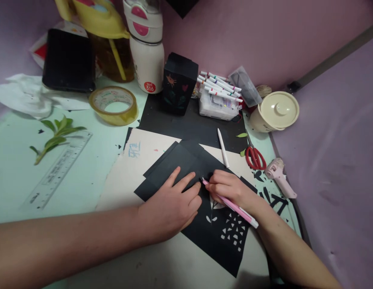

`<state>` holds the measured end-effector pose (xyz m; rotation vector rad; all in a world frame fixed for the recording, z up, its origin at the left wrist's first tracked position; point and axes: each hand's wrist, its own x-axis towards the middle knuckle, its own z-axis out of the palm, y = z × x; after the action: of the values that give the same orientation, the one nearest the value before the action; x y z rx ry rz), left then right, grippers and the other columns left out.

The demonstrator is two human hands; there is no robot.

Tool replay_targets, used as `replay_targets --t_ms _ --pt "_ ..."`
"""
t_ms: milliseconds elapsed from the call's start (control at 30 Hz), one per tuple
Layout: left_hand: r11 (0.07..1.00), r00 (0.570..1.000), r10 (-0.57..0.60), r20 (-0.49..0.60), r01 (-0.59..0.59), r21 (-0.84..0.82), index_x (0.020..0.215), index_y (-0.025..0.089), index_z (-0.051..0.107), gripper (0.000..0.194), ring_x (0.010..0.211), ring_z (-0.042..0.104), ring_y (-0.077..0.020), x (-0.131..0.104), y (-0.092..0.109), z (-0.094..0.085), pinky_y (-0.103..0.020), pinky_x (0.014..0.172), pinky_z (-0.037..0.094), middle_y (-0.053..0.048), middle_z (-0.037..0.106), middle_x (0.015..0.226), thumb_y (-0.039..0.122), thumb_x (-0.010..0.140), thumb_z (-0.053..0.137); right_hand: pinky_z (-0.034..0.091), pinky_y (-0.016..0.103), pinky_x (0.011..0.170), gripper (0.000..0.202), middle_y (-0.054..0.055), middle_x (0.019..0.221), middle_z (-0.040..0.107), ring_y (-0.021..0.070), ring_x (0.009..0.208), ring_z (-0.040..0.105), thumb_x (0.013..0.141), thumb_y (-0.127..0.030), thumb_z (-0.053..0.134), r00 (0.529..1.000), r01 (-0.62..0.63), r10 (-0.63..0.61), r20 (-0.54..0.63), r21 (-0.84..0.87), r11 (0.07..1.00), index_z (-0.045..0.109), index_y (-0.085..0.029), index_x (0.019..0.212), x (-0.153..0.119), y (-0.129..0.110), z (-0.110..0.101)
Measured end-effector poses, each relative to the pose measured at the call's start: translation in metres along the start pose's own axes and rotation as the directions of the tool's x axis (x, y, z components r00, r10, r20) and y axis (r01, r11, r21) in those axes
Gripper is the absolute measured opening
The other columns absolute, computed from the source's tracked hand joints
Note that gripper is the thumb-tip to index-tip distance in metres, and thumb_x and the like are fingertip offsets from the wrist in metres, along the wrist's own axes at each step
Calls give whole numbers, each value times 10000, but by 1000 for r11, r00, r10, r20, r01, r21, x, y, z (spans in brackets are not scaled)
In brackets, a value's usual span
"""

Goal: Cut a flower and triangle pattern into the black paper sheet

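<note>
My left hand [177, 204] lies flat with its fingers spread, pressing on black card [183, 158] near the middle of the table. A slim pink-and-white craft knife [234, 206], shaped like a pen, is held in my right hand [227, 186]. Its fine tip touches the black card just beside my left fingertips. Below and to the right, the lower black sheet [213, 249] has small triangle, square and leaf-shaped holes cut in it. My right hand partly covers a larger opening there. Under the black card lies a big pale sheet [117, 188].
A white pen [223, 147], red-handled scissors [255, 157] and a pink glue gun [279, 176] lie to the right. At the back stand a black box [178, 84], a bottle [147, 60] and markers [219, 86]. Tape [114, 105] and a clear ruler [61, 170] lie left.
</note>
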<state>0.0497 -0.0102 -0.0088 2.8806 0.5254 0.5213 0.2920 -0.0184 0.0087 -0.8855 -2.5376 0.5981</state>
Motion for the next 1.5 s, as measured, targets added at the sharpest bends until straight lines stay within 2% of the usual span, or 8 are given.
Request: replay_targets --t_ms 400,533,667,833,1067,1267,1500 --pt "1000 1000 3 -12 -3 -3 884 149 598 142 1260 542 -370 0 -1 -1 -621 1108 301 -125 659 1205 274 938 560 414 304 639 190 39 765 544 170 690 486 1008 -304 519 999 -32 32 -14 29 999 639 -201 902 -5 3 -2" --pt "1000 1000 1 -8 -1 -3 889 153 597 151 1259 539 -377 -1 -1 0 -626 1083 335 -122 662 1209 276 950 534 404 296 632 181 42 764 542 170 699 481 1012 -223 493 1000 -17 17 -3 17 1000 633 -191 903 -1 0 -5" --pt "1000 1000 0 -11 0 -6 904 151 601 147 1272 531 -368 -1 0 -1 -620 1103 312 -121 658 1223 280 948 543 380 284 618 193 42 759 534 167 704 469 1001 -130 475 1000 -14 14 12 -1 1000 620 -178 883 3 -4 -9" --pt "1000 1000 -5 -7 4 -7 902 153 605 131 1274 534 -354 0 0 -1 -607 1131 281 -118 658 1217 279 928 580 389 282 634 203 36 766 539 163 713 490 1009 -145 467 999 -41 41 31 16 999 619 -188 881 4 -6 -12" --pt "1000 1000 2 -19 -2 -1 912 149 615 153 1246 554 -376 0 -1 -3 -629 1066 381 -122 671 1205 274 947 534 372 276 621 213 25 751 487 155 715 449 998 -132 481 998 -58 57 18 74 996 577 -190 818 -1 -1 -8" --pt "1000 1000 6 -12 -6 2 937 147 613 155 1259 544 -377 0 -1 -3 -643 1058 390 -116 668 1208 274 951 525 373 267 629 197 17 759 466 147 727 444 973 -103 514 998 -61 61 7 118 991 550 -185 797 -5 4 -4" --pt "1000 1000 5 -12 -5 11 930 151 612 161 1266 537 -370 -1 0 -1 -626 1071 377 -118 666 1217 287 950 528 392 266 621 144 34 768 508 153 729 472 969 -108 521 999 -47 48 -10 112 993 603 -173 870 -3 2 -6"
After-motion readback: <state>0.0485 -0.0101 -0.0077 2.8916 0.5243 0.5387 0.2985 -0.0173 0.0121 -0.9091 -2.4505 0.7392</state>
